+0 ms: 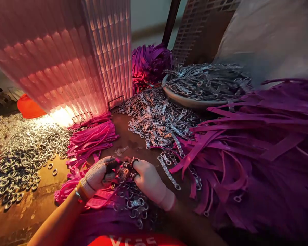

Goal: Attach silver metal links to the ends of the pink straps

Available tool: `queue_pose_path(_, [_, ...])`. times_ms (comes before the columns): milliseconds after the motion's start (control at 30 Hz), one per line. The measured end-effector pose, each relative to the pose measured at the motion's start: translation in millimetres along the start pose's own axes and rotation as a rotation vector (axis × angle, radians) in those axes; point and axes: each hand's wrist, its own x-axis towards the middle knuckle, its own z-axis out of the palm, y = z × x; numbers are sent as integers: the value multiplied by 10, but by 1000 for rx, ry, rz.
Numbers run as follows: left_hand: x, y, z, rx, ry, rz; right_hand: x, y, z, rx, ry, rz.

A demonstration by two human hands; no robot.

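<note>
My left hand [100, 172], in a pale knit glove with dark fingertips, is closed in a pinch; a bit of magenta strap [118, 160] shows at its fingertips. My right hand [148, 181], gloved the same way, is closed close beside it, its fingertips meeting over small metal parts that I cannot make out clearly. Just below the hands lie metal rings and links [136, 204] on a heap of magenta straps [102, 199]. More pink straps [91, 136] are stacked beyond my left hand.
Loose metal rings [41, 143] cover the table's left side. Segmented metal strips [154, 116] spread across the middle, and a basin [181, 98] piled with more stands behind. Long purple straps [259, 153] fill the right. A tall translucent ribbed panel [66, 61] stands at the back left.
</note>
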Motion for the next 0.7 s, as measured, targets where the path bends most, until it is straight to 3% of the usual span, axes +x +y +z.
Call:
queue_pose_path(167, [-148, -58, 20, 191, 104, 93, 34, -241, -31, -319, -211, -23])
queue_pose_path(300, [-165, -48, 48, 759, 197, 323, 38, -296, -64, -434, -238, -96])
queue_pose_path(400, [-168, -50, 31, 1096, 120, 417, 29, -260, -41, -460, -251, -84])
queue_pose_path(500, [-168, -69, -12, 1030, 45, 367, 34, -225, -26, -410, -260, -27])
queue_pose_path(600, [-178, -110, -56, 845, 101, 301, 65, -209, -41, -305, -297, -44])
queue_pose_path(700, [-196, -191, -91, 864, 184, 307, 94, -205, -51, -294, -386, -9])
